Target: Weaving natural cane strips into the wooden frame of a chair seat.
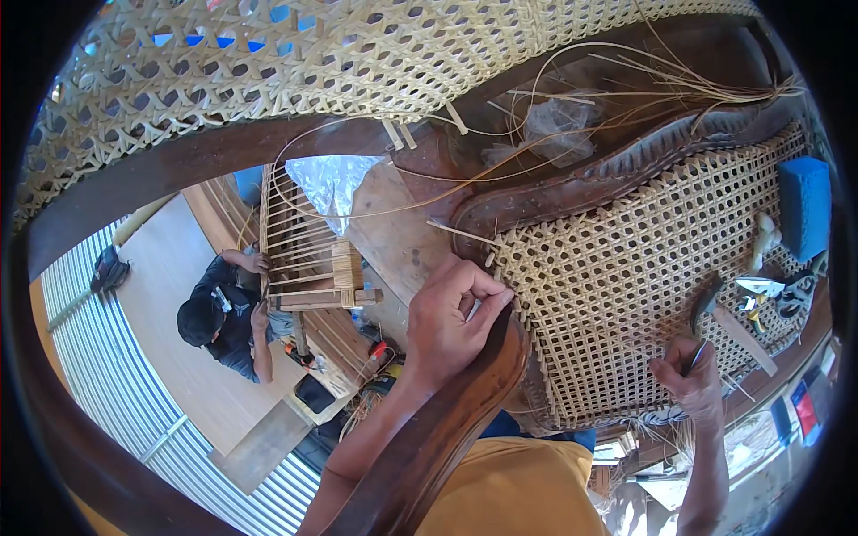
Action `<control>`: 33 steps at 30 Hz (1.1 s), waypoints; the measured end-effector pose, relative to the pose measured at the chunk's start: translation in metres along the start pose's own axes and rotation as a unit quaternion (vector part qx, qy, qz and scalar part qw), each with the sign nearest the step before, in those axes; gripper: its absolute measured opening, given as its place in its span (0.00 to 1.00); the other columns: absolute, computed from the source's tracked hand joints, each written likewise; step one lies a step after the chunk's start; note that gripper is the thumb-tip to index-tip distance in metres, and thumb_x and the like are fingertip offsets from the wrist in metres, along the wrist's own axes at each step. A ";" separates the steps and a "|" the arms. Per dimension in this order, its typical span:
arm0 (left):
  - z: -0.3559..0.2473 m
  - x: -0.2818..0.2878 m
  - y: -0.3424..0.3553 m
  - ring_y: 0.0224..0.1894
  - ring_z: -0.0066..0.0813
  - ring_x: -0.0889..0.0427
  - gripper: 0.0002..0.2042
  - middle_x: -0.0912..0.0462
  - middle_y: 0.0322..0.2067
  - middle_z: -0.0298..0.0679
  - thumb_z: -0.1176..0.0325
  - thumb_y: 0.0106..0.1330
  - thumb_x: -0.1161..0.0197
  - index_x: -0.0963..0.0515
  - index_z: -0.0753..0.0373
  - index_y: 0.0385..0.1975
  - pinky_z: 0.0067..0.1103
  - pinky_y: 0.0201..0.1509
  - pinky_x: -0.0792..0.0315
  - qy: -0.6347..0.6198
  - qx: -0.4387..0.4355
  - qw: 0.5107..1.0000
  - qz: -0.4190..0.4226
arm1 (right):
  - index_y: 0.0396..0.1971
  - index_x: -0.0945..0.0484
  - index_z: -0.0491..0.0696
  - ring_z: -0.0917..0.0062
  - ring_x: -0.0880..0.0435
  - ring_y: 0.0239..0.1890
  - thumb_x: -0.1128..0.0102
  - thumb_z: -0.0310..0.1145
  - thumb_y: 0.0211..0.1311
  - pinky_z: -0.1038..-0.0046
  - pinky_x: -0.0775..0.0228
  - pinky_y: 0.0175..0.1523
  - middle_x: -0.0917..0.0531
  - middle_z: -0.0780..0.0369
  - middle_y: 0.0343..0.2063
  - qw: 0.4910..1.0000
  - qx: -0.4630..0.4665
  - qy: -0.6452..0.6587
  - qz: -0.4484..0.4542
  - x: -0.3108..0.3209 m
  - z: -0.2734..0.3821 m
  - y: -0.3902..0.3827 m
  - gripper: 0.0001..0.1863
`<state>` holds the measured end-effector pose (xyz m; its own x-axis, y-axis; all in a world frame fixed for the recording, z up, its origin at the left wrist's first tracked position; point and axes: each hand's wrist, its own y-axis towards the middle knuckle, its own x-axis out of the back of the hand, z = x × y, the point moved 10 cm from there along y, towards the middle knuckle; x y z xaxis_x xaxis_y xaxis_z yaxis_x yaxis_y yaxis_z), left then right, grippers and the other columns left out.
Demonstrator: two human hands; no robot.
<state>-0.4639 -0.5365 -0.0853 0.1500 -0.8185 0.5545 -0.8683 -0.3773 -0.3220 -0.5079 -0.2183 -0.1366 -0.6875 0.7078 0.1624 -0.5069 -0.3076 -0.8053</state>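
My left hand (454, 314) is closed in a pinch at the left edge of a woven cane seat (626, 277), beside the brown wooden chair frame (465, 402). A strand may be between its fingertips, but I cannot make it out. Low on the right of the seat, my right hand (693, 380) is closed around a slim tool (705, 299), dark and curved at its far end, its kind unclear. A flat wooden strip (744, 341) lies on the weave beside it.
On the seat's right sit a blue block (803, 207) and scissors (795, 295). Loose cane strands (679, 85) and clear plastic (559, 129) lie behind. The woven backrest (357, 54) arches overhead. At left, another person (228, 313) handles a slatted frame (304, 259).
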 end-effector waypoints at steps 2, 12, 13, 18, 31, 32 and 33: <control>0.002 -0.001 0.001 0.19 0.19 0.35 0.06 0.31 0.20 0.32 0.75 0.52 0.31 0.24 0.63 0.22 0.18 0.23 0.40 -0.001 0.013 1.000 0.006 | 0.09 0.37 0.49 0.90 0.45 0.12 0.34 0.27 0.44 0.79 0.59 0.17 0.38 0.72 0.08 1.000 -0.002 -0.002 -0.004 -0.001 0.007 -0.001 0.18; 0.027 0.010 -0.026 0.27 0.19 0.27 0.07 0.23 0.36 0.35 0.77 0.63 0.40 0.25 0.65 0.40 0.16 0.34 0.32 -0.234 0.114 0.964 0.052 | 0.14 0.27 0.44 0.90 0.34 0.11 0.33 0.36 0.57 0.82 0.46 0.16 0.30 0.70 0.08 0.994 -0.045 0.078 0.056 -0.012 0.006 -0.003 0.18; 0.032 0.010 -0.032 0.32 0.20 0.23 0.10 0.24 0.42 0.38 0.78 0.65 0.43 0.27 0.67 0.46 0.16 0.39 0.28 -0.361 0.145 0.920 0.054 | 0.18 0.25 0.43 0.88 0.28 0.12 0.35 0.42 0.60 0.83 0.39 0.16 0.27 0.67 0.09 0.998 -0.022 0.050 0.045 -0.011 0.007 -0.004 0.19; 0.031 0.026 -0.043 0.51 0.34 0.22 0.15 0.29 0.50 0.41 0.83 0.62 0.43 0.30 0.68 0.49 0.25 0.54 0.27 -0.372 0.173 0.912 0.017 | 0.23 0.24 0.41 0.85 0.25 0.16 0.40 0.36 0.64 0.82 0.34 0.21 0.23 0.65 0.13 0.994 0.040 -0.006 -0.098 0.006 0.017 -0.019 0.15; 0.028 0.013 -0.022 0.40 0.25 0.19 0.08 0.18 0.35 0.38 0.84 0.54 0.34 0.17 0.65 0.33 0.18 0.44 0.26 -0.305 0.053 0.950 -0.042 | 0.31 0.26 0.39 0.82 0.24 0.24 0.49 0.22 0.66 0.79 0.31 0.33 0.21 0.62 0.26 0.929 0.229 -0.113 -0.266 0.048 0.065 -0.046 0.04; 0.032 0.008 -0.020 0.40 0.25 0.19 0.08 0.18 0.35 0.38 0.84 0.54 0.34 0.17 0.65 0.33 0.18 0.44 0.26 -0.305 0.052 0.950 -0.043 | 0.31 0.25 0.39 0.82 0.25 0.23 0.48 0.22 0.66 0.80 0.32 0.32 0.21 0.62 0.25 0.929 0.216 -0.117 -0.277 0.050 0.063 -0.045 0.04; 0.026 0.008 -0.017 0.39 0.26 0.18 0.08 0.17 0.35 0.39 0.83 0.53 0.33 0.17 0.65 0.32 0.18 0.44 0.25 -0.250 -0.007 0.967 -0.044 | 0.31 0.25 0.39 0.82 0.25 0.23 0.48 0.22 0.66 0.80 0.32 0.32 0.21 0.62 0.25 0.929 0.217 -0.117 -0.277 0.051 0.063 -0.045 0.04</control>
<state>-0.4351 -0.5478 -0.0957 0.4300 -0.8922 0.1381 -0.8479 -0.4517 -0.2776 -0.5524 -0.2084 -0.0562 -0.3277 0.6924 0.6428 -0.9433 -0.2011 -0.2643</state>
